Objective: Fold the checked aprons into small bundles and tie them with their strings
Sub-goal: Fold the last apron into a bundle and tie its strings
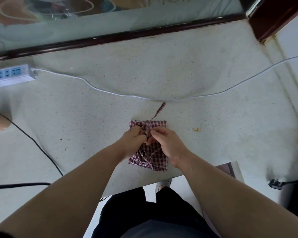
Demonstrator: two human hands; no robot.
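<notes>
A red and white checked apron point(156, 158) lies folded into a small rectangle near the front edge of the speckled white table point(144, 69). My left hand point(132, 142) and my right hand point(167, 143) meet over its middle, each pinching one of the apron's strings. One string end point(159, 111) runs from my hands past the bundle's far edge and lies on the table. Another string point(153, 154) crosses the near half of the bundle.
A white power strip point(12, 75) lies at the far left; its white cable point(144, 97) sags across the table beyond the apron. A black cable point(34, 143) runs along the left. A dark wooden ledge point(127, 34) borders the back. A small yellow stain point(197, 129) marks the right.
</notes>
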